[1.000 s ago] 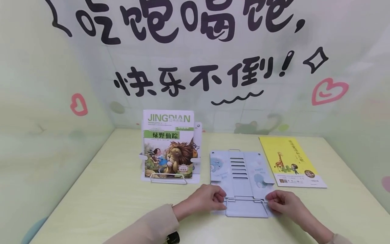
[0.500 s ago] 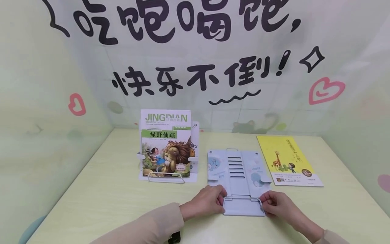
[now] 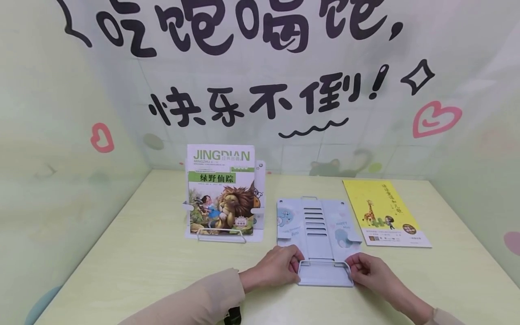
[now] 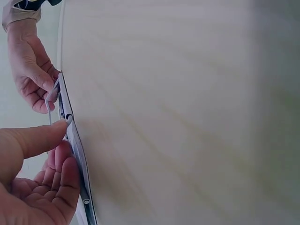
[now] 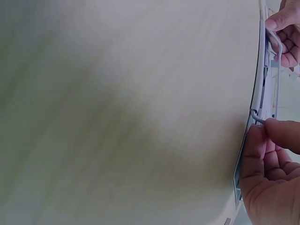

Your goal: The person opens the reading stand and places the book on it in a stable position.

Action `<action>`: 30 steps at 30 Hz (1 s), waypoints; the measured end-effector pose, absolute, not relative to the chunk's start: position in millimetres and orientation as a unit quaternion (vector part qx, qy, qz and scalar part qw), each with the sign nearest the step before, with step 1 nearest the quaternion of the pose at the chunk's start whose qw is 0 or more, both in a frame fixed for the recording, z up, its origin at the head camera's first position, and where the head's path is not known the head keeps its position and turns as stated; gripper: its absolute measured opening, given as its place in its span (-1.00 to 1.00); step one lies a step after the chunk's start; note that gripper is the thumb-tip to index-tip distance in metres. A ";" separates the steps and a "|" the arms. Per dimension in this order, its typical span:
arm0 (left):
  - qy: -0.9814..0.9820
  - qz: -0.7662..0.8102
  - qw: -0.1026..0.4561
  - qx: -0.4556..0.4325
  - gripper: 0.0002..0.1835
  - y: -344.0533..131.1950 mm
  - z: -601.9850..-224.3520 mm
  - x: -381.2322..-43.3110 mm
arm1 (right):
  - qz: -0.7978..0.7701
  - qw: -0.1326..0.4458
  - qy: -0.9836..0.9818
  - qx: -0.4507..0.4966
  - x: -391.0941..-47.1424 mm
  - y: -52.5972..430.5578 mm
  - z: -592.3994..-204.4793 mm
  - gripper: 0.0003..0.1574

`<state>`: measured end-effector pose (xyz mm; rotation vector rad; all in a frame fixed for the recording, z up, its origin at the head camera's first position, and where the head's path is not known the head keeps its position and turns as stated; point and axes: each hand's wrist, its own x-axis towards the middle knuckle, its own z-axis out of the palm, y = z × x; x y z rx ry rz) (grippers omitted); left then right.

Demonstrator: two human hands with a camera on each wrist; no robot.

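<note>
A pale blue metal book stand point(image 3: 318, 247) with slots down its middle lies flat on the table. At its near end is a wire holder point(image 3: 325, 262). My left hand point(image 3: 274, 267) pinches the left side of this wire with thumb and fingers, and my right hand point(image 3: 378, 276) pinches the right side. Close up in the left wrist view, the left thumb point(image 4: 44, 137) presses on the wire near the panel's edge. In the right wrist view, the right thumb point(image 5: 283, 133) and forefinger meet at the wire's bent end.
Left of it, a second book stand point(image 3: 261, 203) stands upright, holding a book with a lion cover point(image 3: 223, 194). A yellow book point(image 3: 378, 210) lies flat to the right. Walls point(image 3: 227, 149) with printed lettering enclose the table point(image 3: 134, 271) at back and sides.
Both hands have closed in slightly towards each other on the wire holder's sides. The head view has shifted a little; the books have stayed put.
</note>
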<state>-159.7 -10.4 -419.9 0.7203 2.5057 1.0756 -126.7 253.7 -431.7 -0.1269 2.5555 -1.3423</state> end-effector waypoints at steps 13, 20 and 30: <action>0.880 0.347 0.124 0.301 -0.64 -10.3 -418.3 -156.4 | -0.462 0.094 0.869 -0.153 -124.7 257.9 -436.1 -0.76; 0.881 0.318 0.097 0.336 -0.65 -10.0 -417.6 -153.5 | -0.444 0.068 0.864 -0.229 -124.4 263.9 -439.5 -0.76; 0.882 0.277 0.065 0.375 -0.69 -11.7 -416.0 -149.7 | -0.415 0.067 0.875 -0.239 -119.0 264.2 -437.0 -0.76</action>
